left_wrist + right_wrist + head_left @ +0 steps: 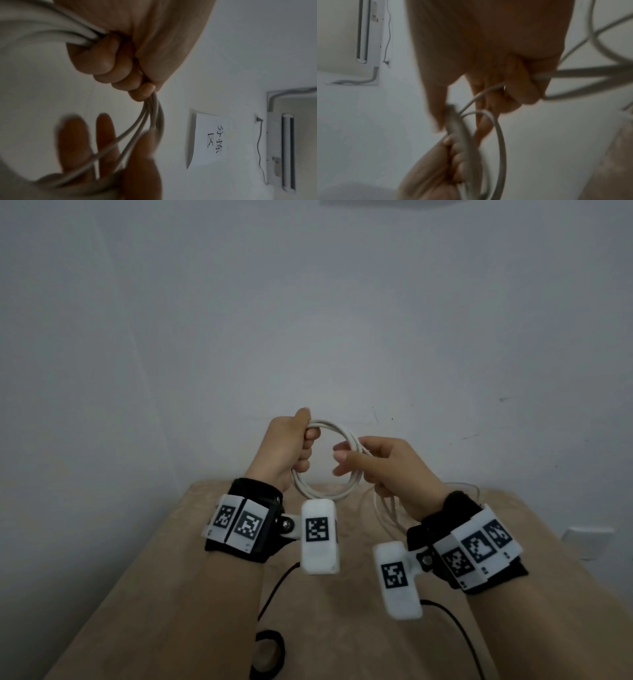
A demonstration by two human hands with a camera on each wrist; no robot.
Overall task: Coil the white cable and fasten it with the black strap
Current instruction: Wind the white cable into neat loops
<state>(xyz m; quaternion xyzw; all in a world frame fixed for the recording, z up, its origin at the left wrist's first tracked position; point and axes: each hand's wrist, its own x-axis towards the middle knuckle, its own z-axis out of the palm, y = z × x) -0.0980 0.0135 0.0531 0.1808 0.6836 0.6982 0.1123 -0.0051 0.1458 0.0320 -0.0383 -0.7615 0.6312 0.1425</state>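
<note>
The white cable point(325, 460) is held up in the air above the tan bench point(171, 594), wound into several round loops between the two hands. The left hand point(284, 450) grips the left side of the coil in a fist, its fingers point(109, 63) curled tight round the bundled strands. The right hand point(383, 470) is at the coil's right side: its last fingers point(523, 86) are curled round a strand, while the others stretch out, loosely spread, toward the coil; loose cable trails from under this hand down toward the bench. The black strap point(269, 652) lies on the bench near its front edge, rolled into a ring, well apart from both hands. A thin black cord point(274, 594) runs across the bench near it
</note>
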